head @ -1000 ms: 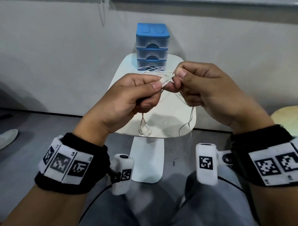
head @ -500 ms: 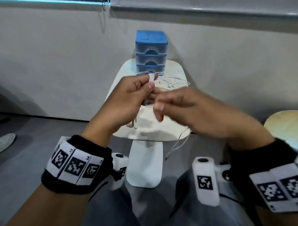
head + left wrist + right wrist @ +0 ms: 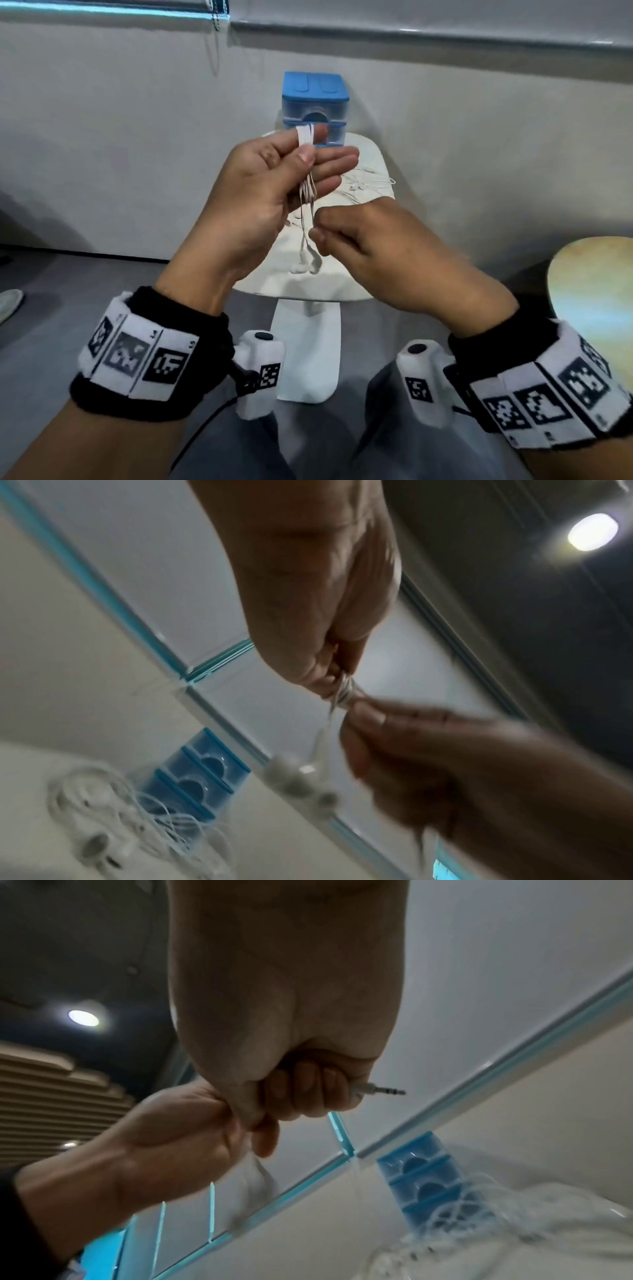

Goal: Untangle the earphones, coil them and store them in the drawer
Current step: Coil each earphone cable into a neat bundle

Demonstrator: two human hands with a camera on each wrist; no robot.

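The left hand [image 3: 263, 192] is held up over the small white table [image 3: 342, 284], and a white earphone cord [image 3: 306, 137] is wound in loops around its pointer finger. The thumb presses the cord against the other fingers, so this hand is clamped on the cord. The two little earbuds [image 3: 306, 265] dangle below it on thin strands, just above the table. The right hand [image 3: 380, 253] sits just beside them, lower down — its fingers are curled tight into a fist, and the metal plug [image 3: 380, 1090] at the end of the cord pokes out from the side of that fist, so it is gripping the plug end. The two hands are close together, almost touching. At the back of the table stands a small blue drawer box [image 3: 315, 102] with see-through drawers, right by the wall — its drawers look closed. In front of that box, a second bundle of white earphones [image 3: 363, 185] lies in a messy heap on the tabletop. Both wrists wear black bands with black-and-white square marks.
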